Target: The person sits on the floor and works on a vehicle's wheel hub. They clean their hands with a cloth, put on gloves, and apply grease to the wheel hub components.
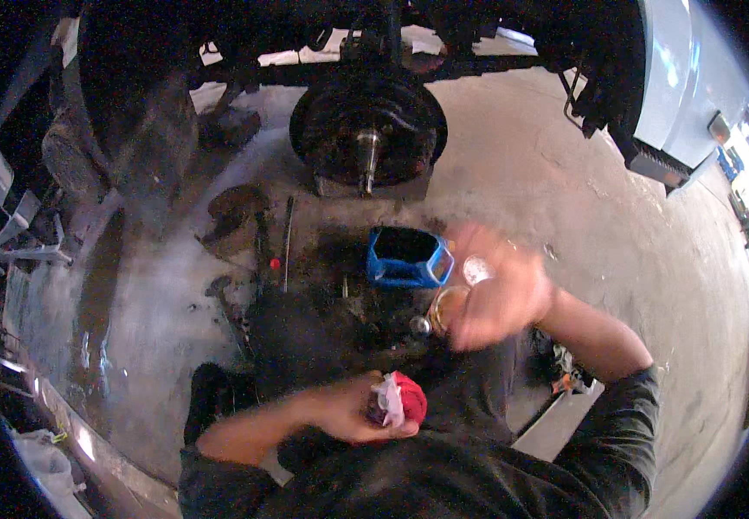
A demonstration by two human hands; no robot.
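Observation:
In front of my body, my left hand is closed around a red, rounded packet or bundle with a crumpled whitish edge. What is inside it cannot be made out. My right hand is smeared by motion, right of a blue open-topped container with a dark inside. A pale shiny round piece shows against the hand. Close to its fingers is a ring-shaped metallic piece; whether they grip either one is unclear. A small shiny metal ball-like part lies just left of the ring.
Ahead stands a dark wheel hub with a round plate and a bare metal spindle, under a raised vehicle. A light-coloured body panel hangs at the right. Left of the container lie a thin rod and a small red piece.

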